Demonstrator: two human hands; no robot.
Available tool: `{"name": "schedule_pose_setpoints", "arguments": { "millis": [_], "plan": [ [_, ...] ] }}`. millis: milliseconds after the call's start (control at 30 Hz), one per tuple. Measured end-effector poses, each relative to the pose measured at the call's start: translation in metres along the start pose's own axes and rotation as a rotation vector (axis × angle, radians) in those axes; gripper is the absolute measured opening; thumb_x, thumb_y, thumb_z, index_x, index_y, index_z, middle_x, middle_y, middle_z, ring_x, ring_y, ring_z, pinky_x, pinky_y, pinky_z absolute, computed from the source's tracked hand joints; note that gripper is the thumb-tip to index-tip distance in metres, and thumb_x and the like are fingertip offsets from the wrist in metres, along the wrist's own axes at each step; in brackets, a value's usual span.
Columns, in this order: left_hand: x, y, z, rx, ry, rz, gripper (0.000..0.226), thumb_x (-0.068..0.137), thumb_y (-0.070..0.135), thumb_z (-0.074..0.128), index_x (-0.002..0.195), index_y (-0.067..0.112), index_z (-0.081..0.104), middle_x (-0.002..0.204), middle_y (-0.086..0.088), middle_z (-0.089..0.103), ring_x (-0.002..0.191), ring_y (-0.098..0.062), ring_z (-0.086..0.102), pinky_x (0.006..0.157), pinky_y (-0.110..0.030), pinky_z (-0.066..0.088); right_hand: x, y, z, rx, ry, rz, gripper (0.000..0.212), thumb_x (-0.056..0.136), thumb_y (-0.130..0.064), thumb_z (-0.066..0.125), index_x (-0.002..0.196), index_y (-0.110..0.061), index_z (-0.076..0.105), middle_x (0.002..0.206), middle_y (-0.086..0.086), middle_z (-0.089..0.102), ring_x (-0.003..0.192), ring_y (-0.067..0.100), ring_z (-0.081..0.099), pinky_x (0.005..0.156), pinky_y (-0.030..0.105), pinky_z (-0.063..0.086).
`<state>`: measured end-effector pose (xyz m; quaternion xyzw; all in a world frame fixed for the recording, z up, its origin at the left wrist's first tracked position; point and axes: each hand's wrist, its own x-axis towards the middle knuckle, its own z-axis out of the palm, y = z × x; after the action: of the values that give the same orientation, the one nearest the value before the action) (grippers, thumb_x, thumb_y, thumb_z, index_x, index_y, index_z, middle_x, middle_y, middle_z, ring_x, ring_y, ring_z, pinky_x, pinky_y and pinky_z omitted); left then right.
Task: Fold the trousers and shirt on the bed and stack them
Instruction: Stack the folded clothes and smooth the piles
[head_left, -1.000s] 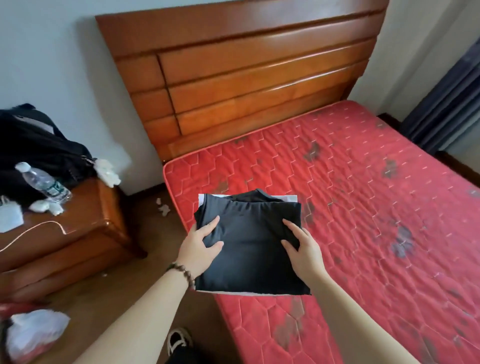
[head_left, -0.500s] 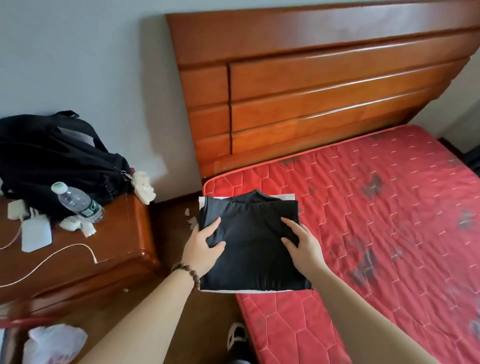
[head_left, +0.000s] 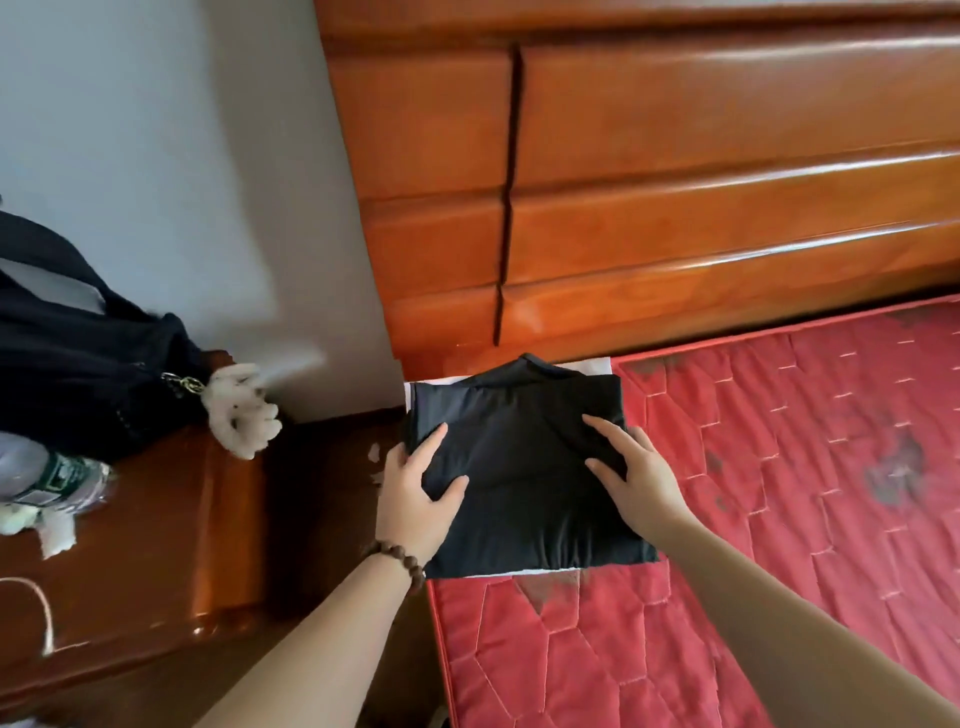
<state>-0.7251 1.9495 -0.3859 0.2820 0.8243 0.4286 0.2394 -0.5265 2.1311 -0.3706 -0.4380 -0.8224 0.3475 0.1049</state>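
A folded black garment (head_left: 524, 483) lies on top of a folded white one (head_left: 592, 368), of which only thin edges show at the far and near sides. This stack is at the mattress corner by the headboard, its left edge past the bed's side; whether it rests on the mattress I cannot tell. My left hand (head_left: 415, 493) grips the stack's left edge, thumb on top. My right hand (head_left: 636, 473) grips its right side, thumb and forefinger on the black cloth, the other fingers hidden.
The red quilted mattress (head_left: 779, 493) stretches right and toward me. The wooden headboard (head_left: 675, 182) rises just behind the stack. Left of the bed, a wooden nightstand (head_left: 156, 561) carries a black bag (head_left: 78, 364), a water bottle (head_left: 47, 478) and a white cable.
The stack, held in both hands, has moved up the bed to the corner by the headboard. My view has swung left and closer. Both grips are unchanged.
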Motion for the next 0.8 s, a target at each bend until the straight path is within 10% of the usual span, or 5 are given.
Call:
{"name": "schedule_pose_setpoints", "arguments": {
  "millis": [167, 300, 600, 800],
  "plan": [
    [0.016, -0.099, 0.057, 0.156, -0.183, -0.189, 0.061, 0.084, 0.026, 0.069, 0.139, 0.034, 0.045, 0.113, 0.001, 0.042, 0.096, -0.014, 0.054, 0.085, -0.018, 0.041, 0.012, 0.106, 0.075, -0.028, -0.246, 0.247, 0.065, 0.09, -0.03, 0.064, 0.145, -0.043, 0.032, 0.107, -0.001, 0.041, 0.084, 0.008, 0.047, 0.085, 0.017, 0.036],
    [0.023, -0.122, 0.075, 0.098, -0.135, -0.177, 0.055, 0.084, 0.028, 0.069, 0.134, 0.038, 0.049, 0.111, 0.0, 0.044, 0.098, -0.011, 0.051, 0.089, -0.015, 0.034, 0.019, 0.131, 0.098, -0.061, -0.118, 0.248, 0.066, 0.088, -0.043, 0.062, 0.139, -0.058, 0.023, 0.102, -0.005, 0.042, 0.098, 0.015, 0.043, 0.093, 0.026, 0.034],
    [0.064, -0.101, 0.09, 0.002, -0.224, -0.173, 0.052, 0.086, 0.019, 0.067, 0.133, 0.036, 0.053, 0.139, 0.001, 0.048, 0.127, -0.017, 0.047, 0.102, -0.025, 0.036, 0.055, 0.112, 0.114, 0.126, -0.116, 0.229, 0.077, 0.089, -0.018, 0.065, 0.145, -0.049, 0.022, 0.113, -0.004, 0.047, 0.097, 0.008, 0.05, 0.088, 0.019, 0.034],
    [0.051, -0.088, 0.075, -0.09, 0.042, -0.017, 0.059, 0.083, 0.013, 0.068, 0.126, 0.05, 0.052, 0.122, 0.011, 0.052, 0.115, 0.001, 0.049, 0.093, -0.002, 0.032, 0.076, 0.084, 0.096, 0.127, 0.049, -0.065, 0.072, 0.086, -0.008, 0.065, 0.142, -0.043, 0.036, 0.108, -0.024, 0.048, 0.099, -0.015, 0.048, 0.081, -0.006, 0.028]
  ]
}}
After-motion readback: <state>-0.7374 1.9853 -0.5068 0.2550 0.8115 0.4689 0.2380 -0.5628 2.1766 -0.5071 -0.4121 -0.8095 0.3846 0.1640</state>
